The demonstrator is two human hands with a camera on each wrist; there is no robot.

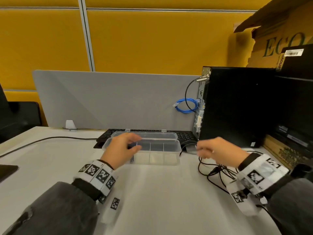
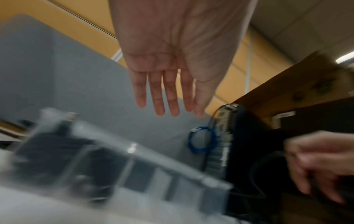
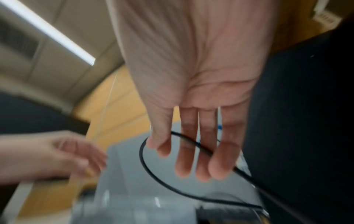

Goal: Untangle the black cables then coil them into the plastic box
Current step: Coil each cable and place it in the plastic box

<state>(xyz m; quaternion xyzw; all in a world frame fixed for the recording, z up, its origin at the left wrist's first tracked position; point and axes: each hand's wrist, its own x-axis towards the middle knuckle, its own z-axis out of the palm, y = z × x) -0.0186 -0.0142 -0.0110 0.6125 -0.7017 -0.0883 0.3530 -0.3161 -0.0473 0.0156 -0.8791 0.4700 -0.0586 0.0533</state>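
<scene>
A clear plastic box (image 1: 171,157) with dividers stands open on the white table (image 1: 152,192), its lid tipped back. My left hand (image 1: 135,144) hovers over the box's left end; in the left wrist view this left hand (image 2: 168,106) has straight fingers and holds nothing. My right hand (image 1: 201,150) is just right of the box, above a tangle of black cables (image 1: 215,171). In the right wrist view one black cable (image 3: 151,171) loops round the thumb and crosses the fingers (image 3: 203,166) of my right hand (image 3: 191,159). The box (image 2: 134,166) is blurred.
A black keyboard (image 1: 184,135) lies behind the box. A black computer tower (image 1: 233,106) stands at the right with a coiled blue cable (image 1: 186,106) beside it. A grey divider (image 1: 110,99) closes the back. Another black cable (image 1: 50,138) runs across the table's left.
</scene>
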